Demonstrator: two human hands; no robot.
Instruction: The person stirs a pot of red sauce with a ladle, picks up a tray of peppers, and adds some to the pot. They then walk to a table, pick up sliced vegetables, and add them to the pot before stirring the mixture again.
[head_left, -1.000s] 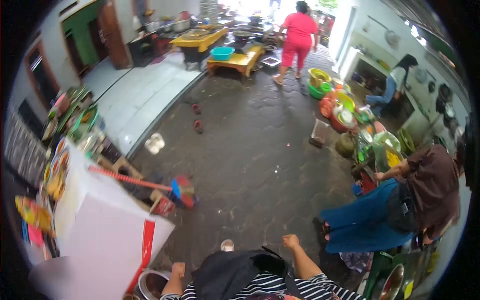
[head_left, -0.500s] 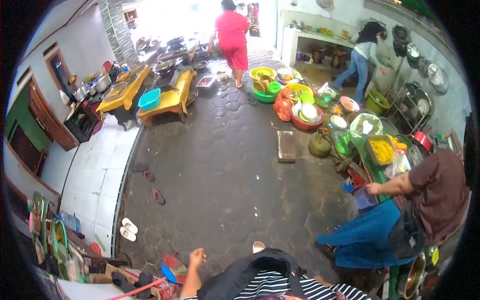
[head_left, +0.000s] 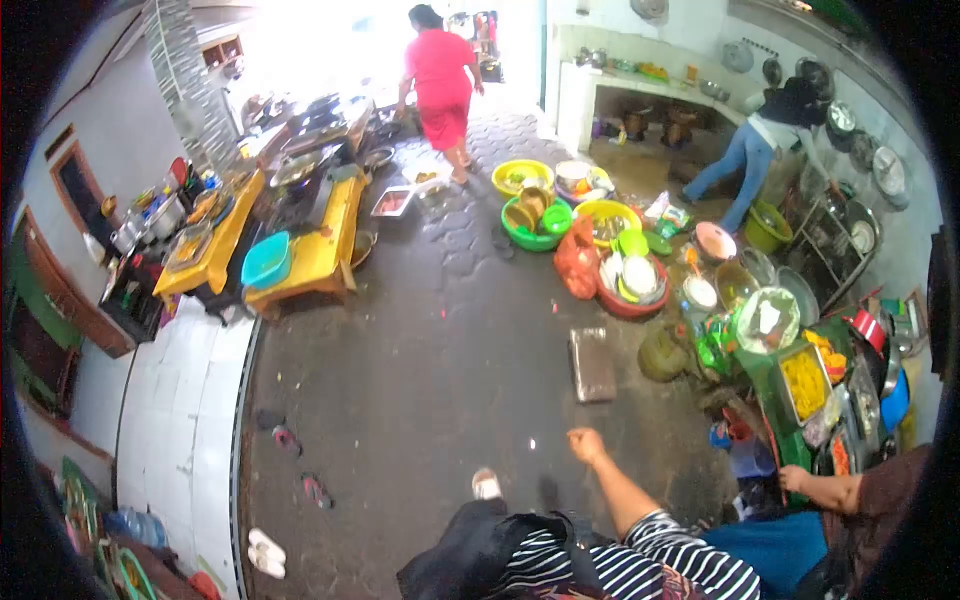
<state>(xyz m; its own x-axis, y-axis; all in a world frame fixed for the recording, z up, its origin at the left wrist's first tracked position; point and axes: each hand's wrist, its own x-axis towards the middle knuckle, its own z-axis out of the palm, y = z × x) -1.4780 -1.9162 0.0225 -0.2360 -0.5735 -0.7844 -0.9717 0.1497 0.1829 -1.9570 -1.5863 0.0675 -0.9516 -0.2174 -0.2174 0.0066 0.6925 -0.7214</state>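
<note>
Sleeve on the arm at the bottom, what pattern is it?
Black and white stripes. The sleeve shows in the head view, just behind the right hand.

paved floor [head_left: 440, 340] carries basins [head_left: 530, 228], a tray [head_left: 592, 364], sandals [head_left: 266, 553].

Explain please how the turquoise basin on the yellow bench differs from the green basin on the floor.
The turquoise basin stands raised on the yellow bench; the green basin sits on the paved floor. The turquoise basin looks empty, while the green basin holds smaller bowls. The turquoise basin stands by itself; the green basin is crowded among other basins. Both are round, upright and open.
</note>
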